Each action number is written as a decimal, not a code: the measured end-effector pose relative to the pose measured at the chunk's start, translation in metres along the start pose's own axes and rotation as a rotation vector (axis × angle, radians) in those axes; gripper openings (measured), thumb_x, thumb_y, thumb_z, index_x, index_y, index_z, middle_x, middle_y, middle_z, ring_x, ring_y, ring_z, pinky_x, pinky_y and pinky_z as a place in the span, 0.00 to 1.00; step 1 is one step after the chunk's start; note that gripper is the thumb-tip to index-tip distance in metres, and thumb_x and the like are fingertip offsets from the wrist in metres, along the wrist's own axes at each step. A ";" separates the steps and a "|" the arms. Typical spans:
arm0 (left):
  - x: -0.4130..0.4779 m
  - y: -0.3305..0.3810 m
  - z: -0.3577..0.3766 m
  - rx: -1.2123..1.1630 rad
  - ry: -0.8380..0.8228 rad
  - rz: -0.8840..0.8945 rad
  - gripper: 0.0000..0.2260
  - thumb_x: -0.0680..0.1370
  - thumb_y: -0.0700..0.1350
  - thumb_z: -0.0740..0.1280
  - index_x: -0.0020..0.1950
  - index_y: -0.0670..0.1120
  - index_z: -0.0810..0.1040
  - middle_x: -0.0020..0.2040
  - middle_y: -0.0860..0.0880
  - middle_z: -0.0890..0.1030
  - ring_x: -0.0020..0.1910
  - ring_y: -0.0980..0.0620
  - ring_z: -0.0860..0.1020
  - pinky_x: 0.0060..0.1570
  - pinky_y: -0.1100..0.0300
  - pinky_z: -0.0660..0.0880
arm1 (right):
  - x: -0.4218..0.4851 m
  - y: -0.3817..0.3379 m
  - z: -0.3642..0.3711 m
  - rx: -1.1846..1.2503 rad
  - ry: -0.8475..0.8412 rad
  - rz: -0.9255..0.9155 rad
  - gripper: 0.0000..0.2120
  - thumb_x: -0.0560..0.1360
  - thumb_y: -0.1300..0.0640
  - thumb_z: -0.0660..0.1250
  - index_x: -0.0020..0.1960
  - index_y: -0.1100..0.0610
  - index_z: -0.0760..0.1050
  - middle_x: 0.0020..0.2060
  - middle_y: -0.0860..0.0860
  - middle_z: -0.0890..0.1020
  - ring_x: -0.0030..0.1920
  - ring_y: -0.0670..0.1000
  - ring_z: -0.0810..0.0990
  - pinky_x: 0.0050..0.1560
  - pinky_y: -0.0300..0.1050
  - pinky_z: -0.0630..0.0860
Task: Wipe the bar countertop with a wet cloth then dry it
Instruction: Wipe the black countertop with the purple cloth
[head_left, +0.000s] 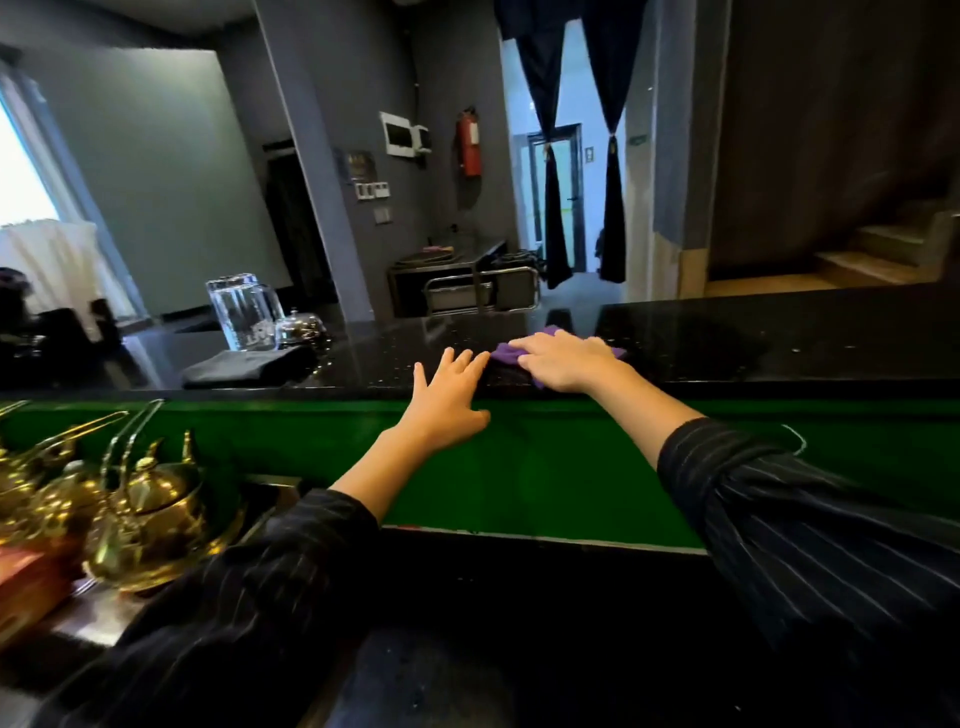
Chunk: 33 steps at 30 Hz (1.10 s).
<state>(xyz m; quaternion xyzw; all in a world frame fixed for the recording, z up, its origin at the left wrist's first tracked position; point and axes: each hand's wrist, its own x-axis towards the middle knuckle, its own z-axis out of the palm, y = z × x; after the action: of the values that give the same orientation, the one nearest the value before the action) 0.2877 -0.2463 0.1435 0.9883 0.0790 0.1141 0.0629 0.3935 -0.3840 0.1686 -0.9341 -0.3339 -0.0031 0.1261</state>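
We're pressing our flat right hand (563, 361) on one crumpled purple cloth (511, 352) on the black tabletop (779, 338); our open left hand (449, 400) is resting beside the cloth, grasping nothing.

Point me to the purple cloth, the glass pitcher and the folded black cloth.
purple cloth (506, 352): head view, bare corner left of the right hand.
glass pitcher (241, 312): head view, middle of its clear body.
folded black cloth (244, 366): head view, top face of the fold.

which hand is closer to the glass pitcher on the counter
Left. The left hand rests open on the near edge of the countertop, right of the glass pitcher. The right hand lies farther right, flat on the purple cloth.
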 end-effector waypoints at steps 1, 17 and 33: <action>0.000 0.009 0.003 0.004 -0.001 0.029 0.36 0.74 0.43 0.64 0.77 0.47 0.51 0.78 0.45 0.53 0.78 0.46 0.45 0.72 0.38 0.40 | 0.001 0.008 0.000 -0.018 0.016 0.073 0.24 0.81 0.48 0.47 0.77 0.42 0.57 0.77 0.48 0.61 0.76 0.55 0.58 0.72 0.63 0.54; 0.031 0.127 0.006 -0.168 -0.023 0.073 0.21 0.81 0.54 0.52 0.74 0.53 0.62 0.75 0.48 0.65 0.74 0.46 0.62 0.70 0.33 0.50 | -0.054 0.133 -0.039 -0.060 -0.011 0.275 0.25 0.81 0.49 0.46 0.78 0.43 0.52 0.79 0.49 0.55 0.78 0.56 0.51 0.73 0.65 0.49; 0.054 0.093 0.007 0.022 -0.070 -0.131 0.20 0.82 0.56 0.48 0.74 0.61 0.58 0.77 0.49 0.59 0.76 0.49 0.57 0.72 0.37 0.53 | 0.015 0.187 -0.050 -0.078 -0.181 0.085 0.27 0.81 0.41 0.45 0.79 0.44 0.48 0.79 0.50 0.51 0.79 0.57 0.47 0.74 0.68 0.46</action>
<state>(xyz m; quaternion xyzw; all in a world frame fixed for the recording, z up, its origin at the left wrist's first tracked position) 0.3543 -0.3295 0.1613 0.9850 0.1425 0.0743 0.0623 0.5261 -0.5264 0.1747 -0.9481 -0.3039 0.0733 0.0589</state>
